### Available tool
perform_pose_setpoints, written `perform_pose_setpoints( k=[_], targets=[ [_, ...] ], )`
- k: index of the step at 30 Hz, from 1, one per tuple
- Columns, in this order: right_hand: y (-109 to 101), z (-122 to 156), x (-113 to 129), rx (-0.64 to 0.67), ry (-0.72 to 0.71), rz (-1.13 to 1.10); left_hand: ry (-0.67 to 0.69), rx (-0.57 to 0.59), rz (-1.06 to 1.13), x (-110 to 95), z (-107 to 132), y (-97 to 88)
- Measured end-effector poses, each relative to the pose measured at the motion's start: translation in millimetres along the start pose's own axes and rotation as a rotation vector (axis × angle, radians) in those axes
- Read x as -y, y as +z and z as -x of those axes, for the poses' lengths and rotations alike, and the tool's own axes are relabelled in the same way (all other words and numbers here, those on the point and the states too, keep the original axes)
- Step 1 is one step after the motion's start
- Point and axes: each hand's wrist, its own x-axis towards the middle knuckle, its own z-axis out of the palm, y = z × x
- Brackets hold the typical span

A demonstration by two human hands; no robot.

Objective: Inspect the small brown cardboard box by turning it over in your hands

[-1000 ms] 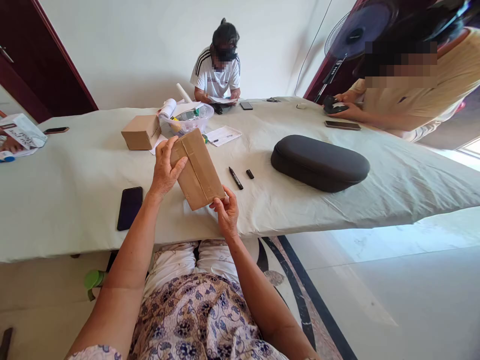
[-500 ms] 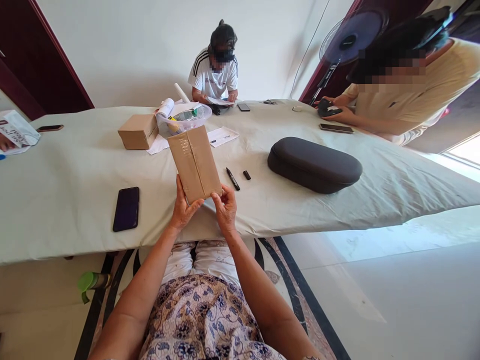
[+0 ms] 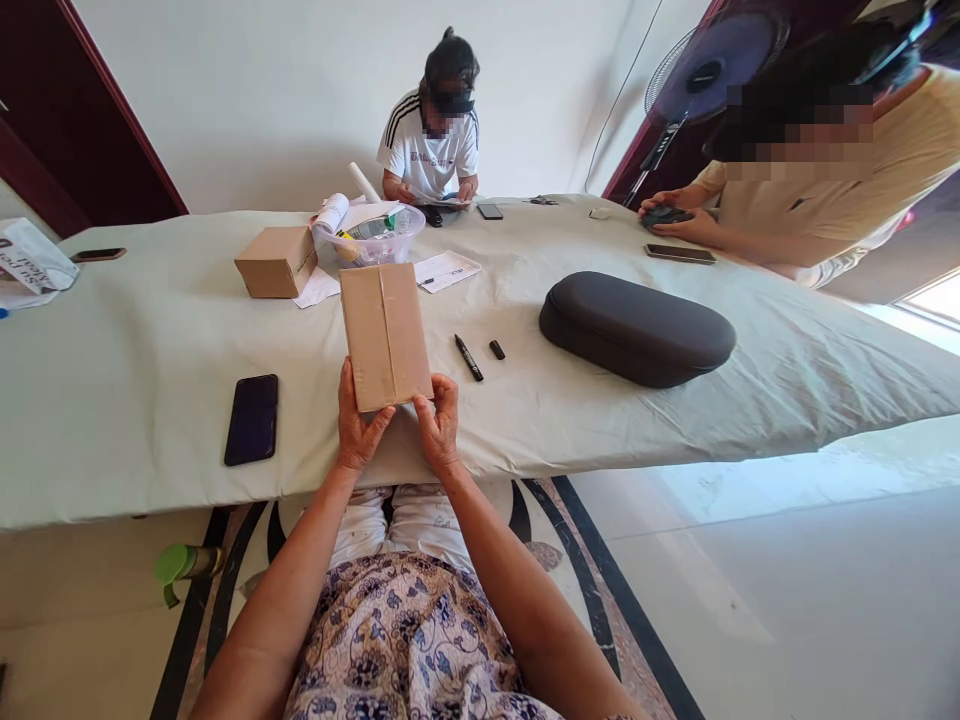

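Note:
I hold a flat brown cardboard box [image 3: 385,335], taped down its middle, upright over the near edge of the table [image 3: 135,390]. My left hand [image 3: 358,425] grips its lower left corner. My right hand [image 3: 438,425] pinches its lower right corner. Both sets of fingers are closed on the box. A black marker [image 3: 469,357] and its cap [image 3: 497,349] lie just right of the box.
A black phone [image 3: 250,418] lies to the left. A second cardboard box [image 3: 275,262], a clear tub with papers [image 3: 371,232] and a sheet [image 3: 447,270] sit behind. A black oval case [image 3: 636,328] lies to the right. Two other people sit at the far side and right.
My left hand has dropped from the box's top corner to its lower left corner. The box has turned from tilted to nearly straight and upright, facing me.

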Motion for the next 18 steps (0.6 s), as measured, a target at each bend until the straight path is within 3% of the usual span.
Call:
perform_pose_setpoints(
  k=[18],
  targets=[
    [-0.1,-1.4,3.5,0.004,0.108,-0.095,-0.006,0.009,-0.015,-3.8,-0.3,-0.8]
  ],
)
